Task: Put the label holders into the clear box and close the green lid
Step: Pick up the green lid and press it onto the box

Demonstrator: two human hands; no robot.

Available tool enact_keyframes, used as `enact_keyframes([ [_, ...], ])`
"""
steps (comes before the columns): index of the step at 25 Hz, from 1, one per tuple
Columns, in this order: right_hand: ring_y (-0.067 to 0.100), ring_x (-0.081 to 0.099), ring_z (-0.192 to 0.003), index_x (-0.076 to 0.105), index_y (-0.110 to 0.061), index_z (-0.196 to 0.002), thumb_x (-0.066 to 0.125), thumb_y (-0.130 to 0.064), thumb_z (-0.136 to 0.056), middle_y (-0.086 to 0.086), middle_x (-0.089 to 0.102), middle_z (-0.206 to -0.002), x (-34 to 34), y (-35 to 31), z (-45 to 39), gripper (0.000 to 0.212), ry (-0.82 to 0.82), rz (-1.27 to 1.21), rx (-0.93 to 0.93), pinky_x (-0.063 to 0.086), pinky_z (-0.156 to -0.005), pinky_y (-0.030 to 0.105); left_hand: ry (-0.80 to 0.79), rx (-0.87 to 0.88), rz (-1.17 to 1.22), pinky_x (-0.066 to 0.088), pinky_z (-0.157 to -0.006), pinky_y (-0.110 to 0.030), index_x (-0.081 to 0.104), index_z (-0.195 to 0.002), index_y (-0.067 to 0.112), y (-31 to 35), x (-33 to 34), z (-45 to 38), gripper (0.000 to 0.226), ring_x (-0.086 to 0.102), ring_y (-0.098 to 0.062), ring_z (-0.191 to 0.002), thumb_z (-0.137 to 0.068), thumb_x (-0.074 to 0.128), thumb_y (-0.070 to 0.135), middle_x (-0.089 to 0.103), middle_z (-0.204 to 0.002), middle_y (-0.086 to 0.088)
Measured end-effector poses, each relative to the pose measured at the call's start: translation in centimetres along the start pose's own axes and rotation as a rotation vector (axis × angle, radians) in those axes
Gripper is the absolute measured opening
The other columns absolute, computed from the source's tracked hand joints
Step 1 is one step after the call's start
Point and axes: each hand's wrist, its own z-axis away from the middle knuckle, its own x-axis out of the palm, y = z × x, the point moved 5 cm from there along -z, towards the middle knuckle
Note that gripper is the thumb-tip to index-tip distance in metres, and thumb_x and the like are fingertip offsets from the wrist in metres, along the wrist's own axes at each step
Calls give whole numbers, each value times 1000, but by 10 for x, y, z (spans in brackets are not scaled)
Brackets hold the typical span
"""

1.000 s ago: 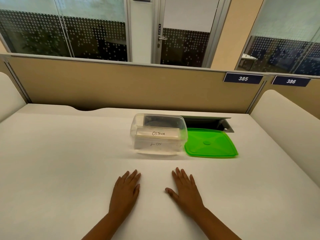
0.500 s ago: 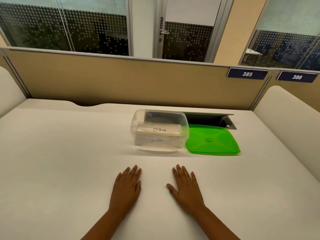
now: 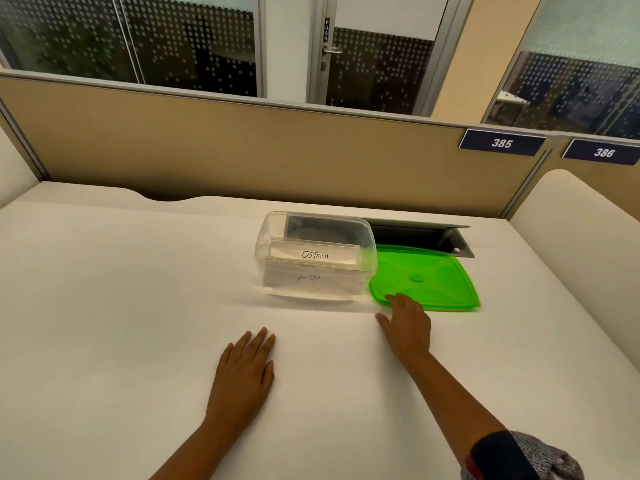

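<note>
The clear box (image 3: 263, 251) stands open at the middle of the white desk. Inside it lie label holders (image 3: 313, 256); one reads OSTRICH, and a lower one reads LION through the front wall. The green lid (image 3: 429, 277) lies flat on the desk, touching the box's right side. My right hand (image 3: 407, 325) is stretched forward, fingertips on the lid's near-left corner, fingers apart, holding nothing. My left hand (image 3: 246, 372) rests flat on the desk, nearer to me and left of the box's front, with nothing in it.
A dark open cable hatch (image 3: 420, 237) is sunk into the desk just behind the lid. A tan partition (image 3: 242, 147) closes the desk's far edge, carrying number plates 385 (image 3: 502, 143) and 386. White side panels (image 3: 581, 220) flank the desk left and right.
My right hand has left its flat rest on the desk and reached forward and right to the green lid's near corner. The left hand stays put. The view has shifted slightly.
</note>
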Motion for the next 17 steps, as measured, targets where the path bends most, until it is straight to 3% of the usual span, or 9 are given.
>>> enact_keyframes([
  [3, 28, 50, -114, 57, -20, -113, 52, -30, -90, 7, 60, -115, 2, 4, -3, 26, 51, 121, 9, 31, -105, 45, 2, -3, -8, 32, -108, -40, 47, -132, 24, 0, 0, 0, 58, 43, -22, -132, -84, 20, 39, 50, -140, 4],
  [6, 32, 64, -83, 68, -15, -86, 73, -17, -75, 11, 66, -84, -5, 4, 6, 13, 166, 153, -87, 46, -92, 52, 15, -4, -4, 32, -108, -40, 48, -132, 24, 0, -1, 0, 57, 43, -22, -132, -84, 20, 39, 50, -140, 4],
  [8, 29, 65, -69, 70, -19, -78, 81, -11, -64, 7, 66, -72, -8, 6, 15, 20, 204, 205, -186, 52, -83, 51, 20, 6, -1, 31, -109, -39, 46, -133, 24, 1, -2, 0, 59, 41, -22, -134, -84, 18, 39, 48, -142, 4],
  [12, 29, 64, -68, 72, -25, -85, 80, 0, -60, 5, 65, -74, -20, 9, 40, 37, 280, 218, -284, 51, -83, 48, 3, 12, 39, 21, -114, -38, 37, -138, 24, 0, -1, 0, 63, 28, -20, -140, -84, 11, 43, 36, -149, 4],
  [17, 29, 62, -70, 72, -24, -93, 76, 1, -58, 5, 63, -76, -44, -4, 73, 43, 385, 161, -305, 49, -81, 48, -52, -17, 173, 17, -116, -33, 35, -139, 25, 11, -7, -4, 45, 20, -17, -143, -94, 39, 27, 27, -153, 5],
])
